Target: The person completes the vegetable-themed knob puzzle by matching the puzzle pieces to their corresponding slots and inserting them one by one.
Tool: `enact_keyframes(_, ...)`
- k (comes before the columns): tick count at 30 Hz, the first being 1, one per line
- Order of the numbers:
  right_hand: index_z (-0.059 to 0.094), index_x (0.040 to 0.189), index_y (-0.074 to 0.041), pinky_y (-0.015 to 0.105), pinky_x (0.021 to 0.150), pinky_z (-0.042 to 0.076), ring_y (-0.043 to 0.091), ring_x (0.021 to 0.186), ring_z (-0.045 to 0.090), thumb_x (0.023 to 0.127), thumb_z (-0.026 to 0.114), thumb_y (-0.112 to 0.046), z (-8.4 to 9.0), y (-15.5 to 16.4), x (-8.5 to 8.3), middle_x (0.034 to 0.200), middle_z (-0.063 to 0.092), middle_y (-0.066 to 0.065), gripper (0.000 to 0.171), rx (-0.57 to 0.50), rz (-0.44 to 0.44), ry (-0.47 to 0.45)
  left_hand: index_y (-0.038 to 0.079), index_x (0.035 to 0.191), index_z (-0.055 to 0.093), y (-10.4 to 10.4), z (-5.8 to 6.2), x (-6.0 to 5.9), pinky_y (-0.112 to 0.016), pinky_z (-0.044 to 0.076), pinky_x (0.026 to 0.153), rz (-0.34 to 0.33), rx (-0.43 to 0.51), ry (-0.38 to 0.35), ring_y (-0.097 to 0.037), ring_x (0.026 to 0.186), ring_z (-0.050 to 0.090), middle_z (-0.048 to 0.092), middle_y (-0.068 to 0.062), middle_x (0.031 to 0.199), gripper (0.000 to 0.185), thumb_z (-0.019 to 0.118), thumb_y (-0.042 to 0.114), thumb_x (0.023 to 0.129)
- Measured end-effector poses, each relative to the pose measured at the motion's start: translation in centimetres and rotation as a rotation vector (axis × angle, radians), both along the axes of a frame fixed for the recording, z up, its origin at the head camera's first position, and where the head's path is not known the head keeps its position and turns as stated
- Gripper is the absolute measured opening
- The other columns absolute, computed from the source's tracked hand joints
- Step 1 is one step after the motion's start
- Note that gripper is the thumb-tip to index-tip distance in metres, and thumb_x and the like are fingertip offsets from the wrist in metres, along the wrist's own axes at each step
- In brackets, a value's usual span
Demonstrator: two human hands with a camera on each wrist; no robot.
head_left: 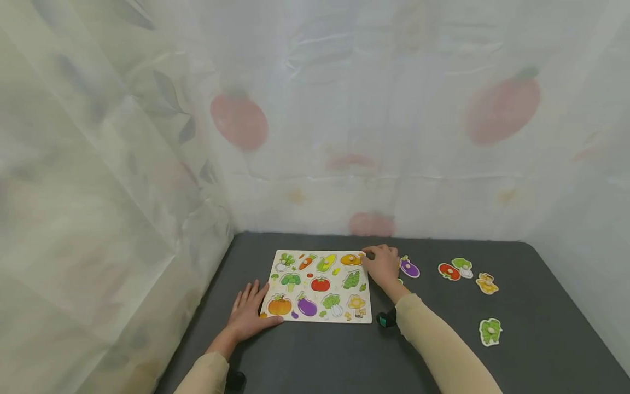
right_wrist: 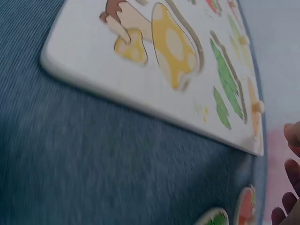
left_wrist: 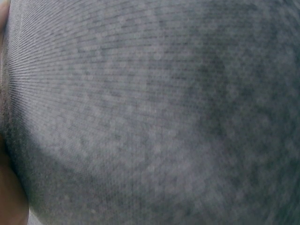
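A white wooden vegetable puzzle board (head_left: 337, 271) lies on the dark table. My left hand (head_left: 246, 316) rests at its lower left corner, fingers spread, thumb along the front edge. The left wrist view shows mostly grey cloth. My right hand (head_left: 383, 266) is at the far right corner, fingertips close to a potato-like yellow piece (head_left: 350, 259) in the board. In the right wrist view my fingers (right_wrist: 293, 174) are loosely bent with nothing visible between them. A knob (right_wrist: 258, 107) stands up from a piece by the board's edge.
Right of my right hand lies an eggplant piece (head_left: 409, 267). Farther right are a tomato piece (head_left: 449, 272), a bok choy piece (head_left: 462, 266), a yellow piece (head_left: 487, 284) and a green piece (head_left: 490, 332). A pale patterned curtain (head_left: 315, 180) hangs behind the table.
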State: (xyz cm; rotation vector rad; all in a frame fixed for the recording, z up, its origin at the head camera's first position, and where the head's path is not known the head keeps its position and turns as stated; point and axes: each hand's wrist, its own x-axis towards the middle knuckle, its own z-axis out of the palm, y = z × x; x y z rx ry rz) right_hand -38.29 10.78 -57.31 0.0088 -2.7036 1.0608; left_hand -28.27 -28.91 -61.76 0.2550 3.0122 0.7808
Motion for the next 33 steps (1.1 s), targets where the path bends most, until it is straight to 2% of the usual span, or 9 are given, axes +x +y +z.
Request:
enact_keyframes(5,0.076,0.122,-0.010,0.062,0.104,0.034,0.045,0.127,0.041,0.096,0.073,-0.025,0.7,1.5,0.3,0.124,0.062,0.017,0.030,-0.022,0.067,0.014,0.009,0.162,0.032,0.1,0.3,0.1,-0.065,0.002,0.119,-0.004,0.022,0.008,-0.047,0.153,0.009,0.018,-0.026,0.166,0.115,0.075,0.072,0.076)
enact_keyframes(13,0.070,0.132,-0.010,0.057,0.096,0.046,0.040,0.124,0.046,0.099,0.069,-0.025,2.1,4.1,1.1,0.126,0.060,0.015,0.036,-0.100,0.160,-0.039,0.013,0.164,0.027,-0.1,-0.3,-0.2,-0.062,-0.002,0.120,-0.009,0.006,-0.003,-0.045,0.154,0.004,0.013,-0.023,0.168,0.118,0.069,0.080,0.076)
enact_keyframes(17,0.068,0.135,-0.010,0.055,0.095,0.049,0.038,0.122,0.049,0.100,0.069,-0.026,2.8,5.5,1.5,0.127,0.060,0.015,0.039,-0.114,0.186,-0.058,0.011,0.163,0.029,-0.2,-0.2,-0.1,-0.064,-0.002,0.119,-0.018,0.029,0.009,-0.047,0.153,0.005,0.015,-0.025,0.167,0.116,0.072,0.076,0.077)
enact_keyframes(25,0.068,0.135,-0.009,0.057,0.095,0.046,0.037,0.116,0.053,0.098,0.071,-0.028,2.7,7.8,2.0,0.124,0.064,0.014,0.042,-0.028,0.192,-0.035,0.010,0.162,0.030,-0.2,0.3,0.1,-0.066,0.001,0.119,-0.023,0.028,0.011,-0.049,0.153,0.007,0.016,-0.027,0.166,0.113,0.074,0.071,0.078)
enact_keyframes(30,0.070,0.132,-0.007,0.059,0.097,0.042,0.038,0.112,0.056,0.097,0.072,-0.027,2.3,8.9,2.5,0.119,0.068,0.013,0.040,-0.002,0.196,-0.022,0.010,0.163,0.030,-0.3,-0.1,-0.1,-0.066,0.000,0.119,-0.028,0.027,0.021,-0.049,0.153,0.006,0.016,-0.028,0.166,0.114,0.073,0.072,0.078)
enact_keyframes(33,0.070,0.131,-0.006,0.058,0.097,0.044,0.037,0.111,0.057,0.097,0.072,-0.024,2.1,9.5,2.8,0.119,0.068,0.013,0.039,-0.004,0.219,-0.034,0.011,0.163,0.029,-0.4,-0.6,-0.3,-0.065,-0.001,0.119,-0.028,0.013,0.029,-0.047,0.153,0.005,0.015,-0.026,0.167,0.115,0.071,0.076,0.078)
